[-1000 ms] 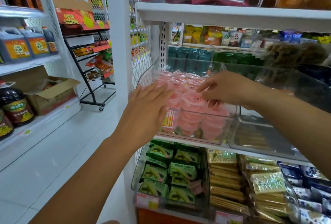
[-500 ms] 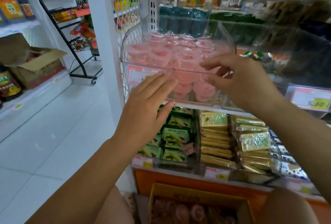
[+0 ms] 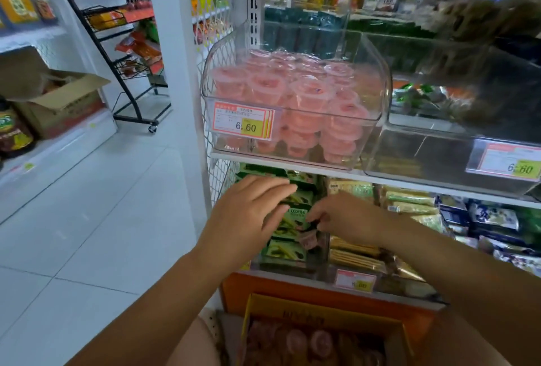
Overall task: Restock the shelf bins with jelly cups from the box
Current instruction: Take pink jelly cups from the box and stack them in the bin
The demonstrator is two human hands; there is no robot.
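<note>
Two things differ from a second ago. Then the left grip [image 3: 251, 213] and the right grip [image 3: 345, 219] were up at the clear bin [image 3: 383, 107], settling the pink jelly cups [image 3: 292, 93]. Now both hang lower, in front of the matcha cookie packs [image 3: 292, 219] on the tier beneath, well apart from the bin. The view has dropped too, so the yellow box [image 3: 292, 304] shows at the bottom edge with more jelly cups lying in it.

The left grip is released, fingers straight and slightly spread, holding nothing. The right grip has its fingers curled down toward the thumb. I cannot tell whether anything is pinched there, since the tips blur against the packs.

The bin sits on the white shelf [image 3: 292, 165] with a price tag [image 3: 244, 124] on its front wall. Cups are heaped in it to about the front rim. Just beside it on the right stands a second clear bin [image 3: 439, 154] with its own tag.

My reading is that this load is placed and the grips are heading down to the box for another. The pink bin looks close to full, so the next handful may belong in the neighbouring bin, provided its tag names the same product. The print is too small to read.
</note>
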